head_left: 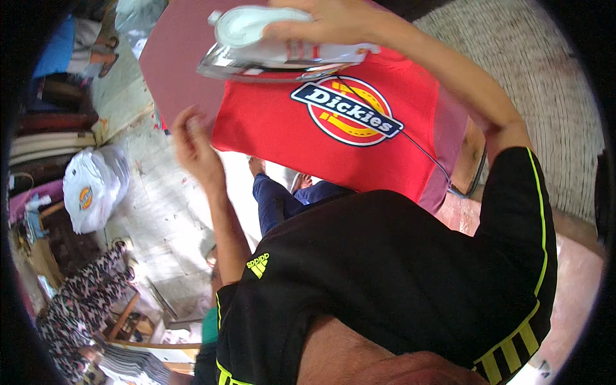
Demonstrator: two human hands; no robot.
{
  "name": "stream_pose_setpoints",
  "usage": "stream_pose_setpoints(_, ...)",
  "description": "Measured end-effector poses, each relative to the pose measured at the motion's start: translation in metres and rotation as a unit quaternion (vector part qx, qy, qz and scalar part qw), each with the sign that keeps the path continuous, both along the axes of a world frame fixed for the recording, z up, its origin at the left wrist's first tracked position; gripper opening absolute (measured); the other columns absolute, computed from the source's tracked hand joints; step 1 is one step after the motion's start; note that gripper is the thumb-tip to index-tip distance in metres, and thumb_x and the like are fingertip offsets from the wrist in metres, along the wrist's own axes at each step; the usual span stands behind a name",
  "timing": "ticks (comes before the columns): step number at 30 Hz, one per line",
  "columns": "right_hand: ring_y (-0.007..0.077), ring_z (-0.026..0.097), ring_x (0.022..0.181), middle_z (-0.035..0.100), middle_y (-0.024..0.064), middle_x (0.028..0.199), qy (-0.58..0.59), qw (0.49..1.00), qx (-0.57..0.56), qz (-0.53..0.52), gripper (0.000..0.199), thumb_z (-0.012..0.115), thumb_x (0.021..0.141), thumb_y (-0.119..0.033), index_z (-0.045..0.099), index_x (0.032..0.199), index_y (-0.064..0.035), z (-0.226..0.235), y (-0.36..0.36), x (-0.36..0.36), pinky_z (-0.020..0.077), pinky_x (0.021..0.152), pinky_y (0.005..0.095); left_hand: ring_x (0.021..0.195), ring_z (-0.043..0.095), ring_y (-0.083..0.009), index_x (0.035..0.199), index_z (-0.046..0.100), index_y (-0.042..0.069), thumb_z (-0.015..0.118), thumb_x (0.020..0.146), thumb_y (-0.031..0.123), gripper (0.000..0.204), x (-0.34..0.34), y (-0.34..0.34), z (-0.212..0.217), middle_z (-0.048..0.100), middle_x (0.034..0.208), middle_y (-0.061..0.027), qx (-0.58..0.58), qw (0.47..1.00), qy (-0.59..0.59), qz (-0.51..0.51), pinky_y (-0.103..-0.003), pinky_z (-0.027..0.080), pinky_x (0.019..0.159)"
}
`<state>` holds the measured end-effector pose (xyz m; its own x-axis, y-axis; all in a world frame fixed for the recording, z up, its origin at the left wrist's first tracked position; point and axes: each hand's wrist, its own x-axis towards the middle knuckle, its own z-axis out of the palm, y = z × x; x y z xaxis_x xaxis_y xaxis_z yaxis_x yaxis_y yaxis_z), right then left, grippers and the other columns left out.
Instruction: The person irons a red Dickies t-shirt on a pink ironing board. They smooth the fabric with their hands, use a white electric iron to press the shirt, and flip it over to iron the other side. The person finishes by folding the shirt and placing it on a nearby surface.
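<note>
The right hand (321, 22) is closed around the handle of a white clothes iron (276, 45), fingers wrapped over the top of it. The iron sits with its metal soleplate down at the far edge of a red T-shirt (276, 125), just above the round printed emblem (346, 110) on the shirt's chest. A thin dark cord (423, 151) runs from the iron across the emblem and off the near right side of the shirt.

The red T-shirt lies spread flat on a maroon-covered counter (176, 61), whose bare cover shows to the left of the shirt and beyond the iron. The left hand (192, 144) is at the left edge of the shirt, beside its lower left corner; it is blurred, the fingers look loosely spread apart, and whether it touches the cloth cannot be told.

Nearer than the shirt, the person's black jersey (398, 282) with yellow-green stripes fills the lower part of the view, and blue trouser legs with bare feet (282, 196) show just below the shirt's near edge. Right of the shirt lies a pale woven mat (545, 96). Well to the left of the shirt, a full white plastic bag (96, 189) stands on the concrete floor (163, 218), and farther left and lower sits another person in patterned clothes (83, 301).
</note>
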<state>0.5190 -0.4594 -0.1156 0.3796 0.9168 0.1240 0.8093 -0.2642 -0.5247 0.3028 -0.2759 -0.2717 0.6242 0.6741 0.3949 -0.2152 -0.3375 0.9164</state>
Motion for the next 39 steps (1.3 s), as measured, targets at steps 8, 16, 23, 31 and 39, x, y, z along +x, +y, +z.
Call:
stream_pose_setpoints(8, 0.0044, 0.054, 0.063, 0.06, -0.003, 0.074, 0.028, 0.932, 0.06, -0.355, 0.027, 0.062, 0.096, -0.029, 0.066, 0.101, -0.0031, 0.092, -0.185, -0.019, 0.0441, 0.054, 0.0229, 0.138, 0.035, -0.0402, 0.133, 0.053, 0.012, 0.063, 0.086, 0.051, 0.061, 0.095, -0.203, -0.027, 0.044, 0.143, -0.0179, 0.43, 0.85, 0.079, -0.293, -0.063, 0.026, 0.107)
stream_pose_setpoints(16, 0.0138, 0.061, 0.069, 0.065, 0.0088, 0.08, 0.001, 0.887, -0.075, -0.456, 0.039, 0.059, 0.097, -0.036, 0.063, 0.116, -0.0025, 0.077, -0.316, -0.041, 0.0498, 0.064, 0.0319, 0.141, 0.035, -0.0357, 0.14, 0.049, 0.016, 0.059, 0.091, 0.051, 0.061, 0.063, -0.27, -0.017, 0.04, 0.151, -0.0128, 0.391, 0.703, 0.011, -0.594, -0.064, 0.026, 0.109)
stream_pose_setpoints(23, 0.0228, 0.06, 0.062, 0.061, 0.0146, 0.073, 0.031, 0.929, -0.123, -0.347, 0.027, 0.066, 0.094, -0.029, 0.063, 0.1, -0.003, 0.003, -0.281, -0.032, 0.0461, 0.059, 0.0351, 0.144, 0.03, -0.0363, 0.144, 0.046, 0.01, 0.045, 0.098, 0.051, 0.061, 0.203, -0.128, -0.025, 0.034, 0.156, -0.0122, 0.573, 0.773, 0.127, -0.241, -0.058, 0.023, 0.113)
stream_pose_setpoints(31, 0.031, 0.064, 0.065, 0.063, 0.0174, 0.076, 0.011, 0.952, -0.103, -0.288, 0.03, 0.07, 0.091, -0.026, 0.062, 0.105, -0.001, -0.047, -0.264, -0.001, 0.0484, 0.06, 0.038, 0.146, 0.028, -0.0308, 0.151, 0.038, 0.022, 0.039, 0.099, 0.057, 0.062, 0.272, -0.09, -0.041, 0.031, 0.159, -0.0052, 0.601, 0.767, 0.071, -0.215, -0.055, 0.022, 0.116)
stream_pose_setpoints(39, 0.0171, 0.06, 0.076, 0.064, 0.0148, 0.086, -0.022, 0.945, -0.165, -0.28, 0.033, 0.07, 0.09, -0.022, 0.06, 0.114, 0.0, -0.048, -0.304, -0.005, 0.0495, 0.07, 0.0321, 0.135, 0.043, -0.0335, 0.145, 0.042, 0.002, 0.054, 0.095, 0.044, 0.066, 0.258, -0.098, -0.013, 0.042, 0.148, -0.0205, 0.612, 0.761, 0.073, -0.2, -0.047, 0.03, 0.111)
